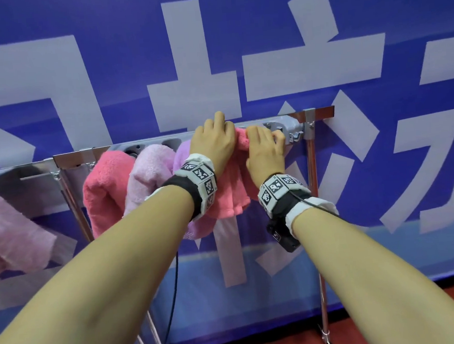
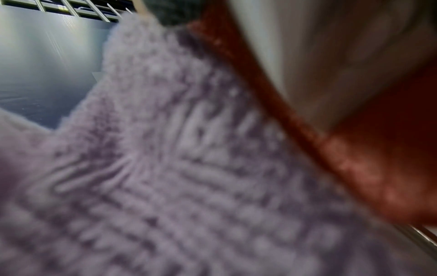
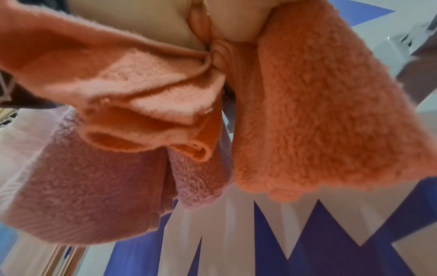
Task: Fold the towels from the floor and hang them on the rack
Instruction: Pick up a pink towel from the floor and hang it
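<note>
Your forearms are reaching to the rack; left hand and right hand are both pinching the coral towel, which is draping over the rail beside the purple towel. Soft, light, floppy, prob. slipping if uneven; take hold at the top fold.

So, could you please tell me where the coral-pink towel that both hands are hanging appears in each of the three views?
Head: the coral-pink towel hangs at centre, beneath the left hand and right hand.
Left wrist: a blurred reddish strip at right, probably this towel, beside the lilac towel.
Right wrist: it fills the upper frame, bunched under the fingers.
Shared landmark: the lilac towel.
</note>
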